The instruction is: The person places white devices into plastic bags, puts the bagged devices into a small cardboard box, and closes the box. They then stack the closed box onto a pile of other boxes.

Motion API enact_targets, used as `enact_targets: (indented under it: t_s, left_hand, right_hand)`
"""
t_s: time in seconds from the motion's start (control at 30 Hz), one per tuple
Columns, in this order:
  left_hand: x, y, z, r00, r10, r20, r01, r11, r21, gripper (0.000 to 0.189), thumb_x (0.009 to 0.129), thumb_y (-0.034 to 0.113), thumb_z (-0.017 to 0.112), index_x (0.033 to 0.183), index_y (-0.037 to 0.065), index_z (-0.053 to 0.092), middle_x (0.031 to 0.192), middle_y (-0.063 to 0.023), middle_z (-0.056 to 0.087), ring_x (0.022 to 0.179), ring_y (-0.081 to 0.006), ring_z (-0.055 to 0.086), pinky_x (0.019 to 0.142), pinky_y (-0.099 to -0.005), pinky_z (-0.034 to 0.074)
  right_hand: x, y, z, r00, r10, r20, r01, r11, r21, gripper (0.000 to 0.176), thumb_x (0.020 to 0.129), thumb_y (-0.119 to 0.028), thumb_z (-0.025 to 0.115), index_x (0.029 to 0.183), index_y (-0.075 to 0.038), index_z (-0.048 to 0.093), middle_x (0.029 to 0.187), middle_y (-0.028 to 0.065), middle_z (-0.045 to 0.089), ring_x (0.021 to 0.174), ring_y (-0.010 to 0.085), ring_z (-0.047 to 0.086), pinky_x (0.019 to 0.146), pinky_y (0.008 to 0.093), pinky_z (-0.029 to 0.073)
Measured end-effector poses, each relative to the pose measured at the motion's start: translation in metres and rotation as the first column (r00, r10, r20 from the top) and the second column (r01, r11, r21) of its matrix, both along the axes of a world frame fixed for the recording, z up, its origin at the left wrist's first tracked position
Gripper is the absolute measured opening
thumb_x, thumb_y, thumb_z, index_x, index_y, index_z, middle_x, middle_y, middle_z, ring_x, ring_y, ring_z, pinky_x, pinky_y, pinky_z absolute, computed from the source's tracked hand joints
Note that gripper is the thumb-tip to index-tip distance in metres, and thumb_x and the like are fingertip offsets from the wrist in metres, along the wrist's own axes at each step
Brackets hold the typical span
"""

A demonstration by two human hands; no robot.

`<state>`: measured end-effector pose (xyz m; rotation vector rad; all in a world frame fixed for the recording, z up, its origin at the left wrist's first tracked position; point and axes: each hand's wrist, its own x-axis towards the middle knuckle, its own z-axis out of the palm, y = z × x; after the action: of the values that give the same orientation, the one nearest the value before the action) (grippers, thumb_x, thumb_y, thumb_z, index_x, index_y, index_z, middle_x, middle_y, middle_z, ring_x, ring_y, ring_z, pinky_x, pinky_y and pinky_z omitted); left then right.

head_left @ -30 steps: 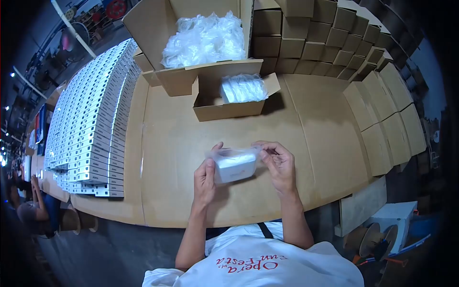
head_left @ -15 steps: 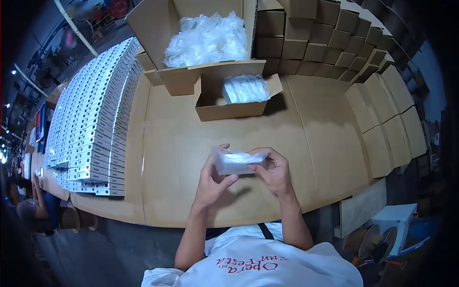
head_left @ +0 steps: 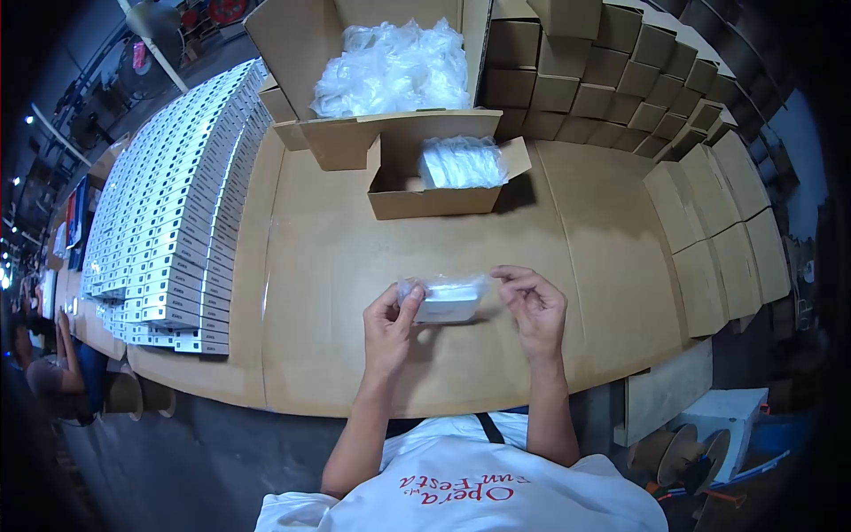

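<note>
A small white box (head_left: 448, 304) in a clear plastic bag is held over the table in front of me. My left hand (head_left: 390, 332) grips its left end, the thumb pressed on the near face. To the right, my right hand (head_left: 539, 315) is open, fingers loosely bent and apart, its fingertips close to the bag's right end. Beyond both hands stands an open cardboard box (head_left: 434, 206), with several plastic-wrapped packs (head_left: 463, 163) standing at its right side.
A large open carton (head_left: 341, 151) at the back holds a heap of clear plastic bags (head_left: 394, 71). Rows of small white boxes (head_left: 168, 222) are stacked at the left. Brown cardboard boxes (head_left: 558, 93) are piled along the back right and right edge (head_left: 731, 248). Another person (head_left: 66, 368) is at far left.
My right hand has come off the bagged box and moved right. My left hand has shifted its grip, with the thumb now up on the near face. The camera view has shifted slightly.
</note>
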<state>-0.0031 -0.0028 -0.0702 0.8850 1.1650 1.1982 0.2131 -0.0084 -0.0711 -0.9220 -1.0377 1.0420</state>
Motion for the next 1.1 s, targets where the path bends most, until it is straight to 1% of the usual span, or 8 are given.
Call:
enact_targets:
  t_s: [0.13, 0.17, 0.4, 0.7, 0.83, 0.93, 0.97, 1.1]
  left_hand:
    - [0.006, 0.001, 0.0, 0.995, -0.007, 0.098, 0.004, 1.0, 0.027, 0.024, 0.104, 0.023, 0.066, 0.105, 0.0, 0.074, 0.085, 0.0029, 0.066, 0.077, -0.0039, 0.055, 0.066, -0.0236, 0.045]
    - [0.005, 0.0, -0.001, 0.995, -0.022, 0.097, 0.02, 0.999, 0.026, 0.025, 0.104, 0.024, 0.065, 0.104, 0.0, 0.074, 0.084, 0.003, 0.066, 0.077, -0.004, 0.054, 0.066, -0.0236, 0.045]
    - [-0.004, 0.004, -0.015, 1.0, 0.006, -0.012, -0.005, 0.997, 0.072, 0.028, 0.106, 0.027, 0.061, 0.101, 0.0, 0.071, 0.085, -0.0016, 0.067, 0.075, -0.0055, 0.062, 0.064, -0.0232, 0.054]
    - [0.004, 0.004, -0.02, 0.976, 0.055, 0.21, -0.062, 0.998, 0.028, 0.025, 0.109, 0.025, 0.055, 0.093, 0.006, 0.06, 0.088, -0.0021, 0.067, 0.069, -0.0062, 0.061, 0.056, -0.0207, 0.048]
    - [-0.007, 0.004, -0.003, 0.973, 0.166, 0.162, -0.18, 0.981, 0.077, 0.01, 0.104, 0.014, 0.058, 0.099, 0.006, 0.061, 0.107, -0.0081, 0.068, 0.101, -0.0144, 0.065, 0.085, -0.0343, 0.055]
    - [-0.013, 0.004, 0.02, 0.78, 0.458, -0.426, 0.024, 0.659, 0.752, 0.019, 0.094, 0.005, 0.068, 0.112, 0.003, 0.066, 0.11, -0.0136, 0.068, 0.106, -0.0292, 0.066, 0.094, -0.0397, 0.053]
    - [-0.016, -0.002, 0.031, 0.757, 0.383, -0.53, 0.218, 0.616, 0.757, 0.039, 0.083, 0.005, 0.078, 0.121, 0.005, 0.067, 0.116, -0.0115, 0.07, 0.116, -0.0325, 0.063, 0.104, -0.0485, 0.048]
    - [-0.018, 0.009, 0.027, 0.629, 0.208, -0.749, 0.529, 0.591, 0.609, 0.051, 0.076, 0.014, 0.087, 0.123, 0.006, 0.07, 0.113, -0.0079, 0.076, 0.112, -0.0245, 0.069, 0.115, -0.0526, 0.037]
  right_hand:
    - [-0.009, -0.001, 0.013, 0.909, 0.178, 0.376, -0.224, 0.971, 0.084, 0.019, 0.082, 0.001, 0.081, 0.101, -0.003, 0.078, 0.119, 0.0149, 0.071, 0.111, 0.0236, 0.067, 0.096, 0.0313, 0.052]
    - [-0.007, -0.003, 0.014, 0.85, 0.248, 0.465, -0.246, 0.967, -0.066, 0.029, 0.08, 0.0, 0.083, 0.107, -0.006, 0.079, 0.114, 0.013, 0.074, 0.108, 0.0229, 0.069, 0.092, 0.0307, 0.054]
    - [-0.017, -0.001, 0.021, 0.804, 0.112, 0.584, -0.125, 0.992, -0.019, 0.032, 0.076, -0.004, 0.086, 0.107, -0.006, 0.079, 0.107, 0.014, 0.077, 0.099, 0.0263, 0.072, 0.092, 0.0363, 0.056]
    - [-0.008, 0.003, 0.021, 0.722, 0.003, 0.691, -0.106, 0.989, 0.107, 0.034, 0.069, -0.01, 0.091, 0.1, -0.004, 0.077, 0.112, 0.0143, 0.076, 0.108, 0.0308, 0.069, 0.097, 0.0419, 0.054]
    - [-0.001, 0.001, 0.027, 0.741, -0.037, 0.671, -0.061, 0.991, 0.122, 0.033, 0.069, -0.012, 0.091, 0.098, -0.004, 0.077, 0.115, 0.014, 0.075, 0.112, 0.0321, 0.068, 0.101, 0.0435, 0.051]
    - [0.004, 0.004, 0.031, 0.668, -0.085, 0.74, -0.058, 0.984, 0.166, 0.032, 0.069, -0.013, 0.091, 0.097, -0.005, 0.077, 0.114, 0.013, 0.076, 0.113, 0.0316, 0.068, 0.104, 0.0446, 0.049]
    - [0.004, 0.004, 0.032, 0.651, -0.085, 0.754, -0.076, 0.982, 0.176, 0.032, 0.069, -0.014, 0.09, 0.097, -0.005, 0.077, 0.114, 0.0126, 0.076, 0.114, 0.0314, 0.068, 0.104, 0.0448, 0.049]
    - [-0.005, 0.006, 0.038, 0.693, -0.015, 0.721, -0.162, 0.971, 0.175, 0.03, 0.07, -0.012, 0.09, 0.096, -0.006, 0.078, 0.114, 0.0126, 0.076, 0.116, 0.0296, 0.067, 0.106, 0.0461, 0.048]
